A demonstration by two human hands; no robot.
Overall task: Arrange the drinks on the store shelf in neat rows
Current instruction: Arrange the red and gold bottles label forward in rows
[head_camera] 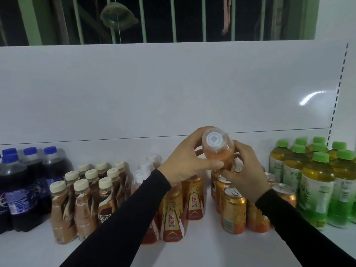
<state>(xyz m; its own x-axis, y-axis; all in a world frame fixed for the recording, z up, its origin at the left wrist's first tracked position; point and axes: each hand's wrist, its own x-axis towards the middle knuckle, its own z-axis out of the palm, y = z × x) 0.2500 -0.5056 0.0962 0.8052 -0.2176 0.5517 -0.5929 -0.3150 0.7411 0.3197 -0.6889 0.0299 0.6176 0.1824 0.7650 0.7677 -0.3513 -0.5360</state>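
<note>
An orange drink bottle with a clear cap is tipped toward me above the middle of the white shelf. My left hand grips it from the left, thumb under its body. My right hand holds it from the right, fingers curled round it. Below stand red-and-gold energy drink bottles, partly hidden by my left sleeve. Orange cans stand in rows under my right hand.
Dark cola bottles with blue caps fill the far left. Coffee bottles with cream caps stand in rows beside them. Green-capped tea bottles crowd the right end. The white back panel rises behind; bare shelf lies in front.
</note>
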